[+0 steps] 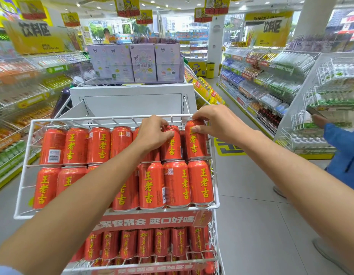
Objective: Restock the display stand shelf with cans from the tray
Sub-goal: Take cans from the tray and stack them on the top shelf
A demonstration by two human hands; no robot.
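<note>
Both hands are up at the back right corner of the wire shelf (23,175). The right hand (215,124) has its fingers curled over the top of the end can (196,144), thumb pressed on the label. The left hand (154,133) grips the next can (171,148) the same way. So both cans are in the back row, just behind the front row (176,183), and not let go yet.

The risk imo: that end can sits right against the side wire. If it's released crooked, it could lean on the front row and shove one over the low front rim. Handling two cans at once means less control of each. Someone in a blue sleeve (342,155) is close by on the right too. Can't spot the tray anywhere.
</note>
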